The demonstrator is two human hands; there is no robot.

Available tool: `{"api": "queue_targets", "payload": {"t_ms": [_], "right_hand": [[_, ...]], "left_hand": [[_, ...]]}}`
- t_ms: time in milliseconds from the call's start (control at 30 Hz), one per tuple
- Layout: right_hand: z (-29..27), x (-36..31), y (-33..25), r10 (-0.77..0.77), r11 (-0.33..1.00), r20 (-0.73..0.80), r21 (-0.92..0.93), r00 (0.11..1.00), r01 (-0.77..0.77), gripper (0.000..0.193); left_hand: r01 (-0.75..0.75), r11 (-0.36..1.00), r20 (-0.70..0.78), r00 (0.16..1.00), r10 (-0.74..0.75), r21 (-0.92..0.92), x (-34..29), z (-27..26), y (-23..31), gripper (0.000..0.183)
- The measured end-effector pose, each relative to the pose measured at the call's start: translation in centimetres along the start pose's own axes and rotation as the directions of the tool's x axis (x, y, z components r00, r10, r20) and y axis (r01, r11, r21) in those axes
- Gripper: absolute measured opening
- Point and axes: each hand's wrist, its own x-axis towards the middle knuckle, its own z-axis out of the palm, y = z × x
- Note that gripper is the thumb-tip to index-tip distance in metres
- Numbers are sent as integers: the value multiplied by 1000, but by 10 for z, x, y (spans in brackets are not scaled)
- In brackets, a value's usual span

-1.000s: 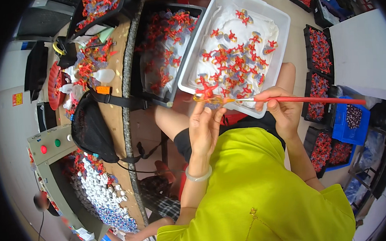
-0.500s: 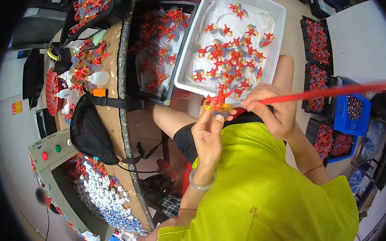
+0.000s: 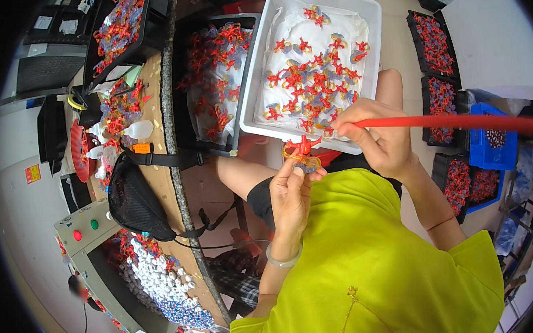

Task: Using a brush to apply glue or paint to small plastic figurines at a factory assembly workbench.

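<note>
My left hand [image 3: 290, 197] is closed, pinching a small plastic figure [image 3: 304, 147] with a red body, a yellow ring and a greyish translucent part. The figure stands upright above the fingertips, near the close edge of the white tray [image 3: 376, 41]. Just to its right, my right hand [image 3: 379, 136] grips a long thin red rod [image 3: 434, 121] that points out to the right. The rod's inner end is hidden by the fingers, so what kind of tool it is does not show. Many similar figures [image 3: 303, 75] lie on white lining inside the tray.
Left of the white tray stands a black tray [image 3: 221, 146] of figures. A workbench [image 3: 161, 191] farther left carries a black mesh bag [image 3: 135, 202], a white bottle [image 3: 138, 130] and a grey machine [image 3: 104, 249] beside white and blue pieces. Black crates [image 3: 433, 43] of red parts stand at right.
The whole view has shifted slightly. My right hand with the rod has moved a little up and away from the figure, which my left hand still holds and has tilted slightly.
</note>
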Motion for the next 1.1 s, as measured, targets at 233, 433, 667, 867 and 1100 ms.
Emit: {"api": "queue_targets", "payload": {"t_ms": [233, 433, 667, 867, 1100], "right_hand": [[-4, 0, -7, -26, 995, 93, 96, 995, 17, 10], [-8, -4, -5, -8, 986, 136, 169, 991, -15, 10], [-19, -1, -8, -2, 994, 150, 113, 989, -15, 13], [-20, -8, -7, 113, 960, 150, 239, 982, -147, 13], [-12, -6, -3, -34, 985, 71, 168, 997, 22, 13]], "left_hand": [[21, 999, 8, 1000, -21, -29, -1, 4, 0, 33], [-64, 976, -15, 998, 69, 209, -1, 11, -3, 32], [-134, 951, 5, 990, 138, 278, -1, 9, -5, 32], [-76, 994, 65, 995, 71, 78, -1, 9, 1, 35], [72, 984, 52, 997, -64, -164, 1, 13, 6, 40]]}}
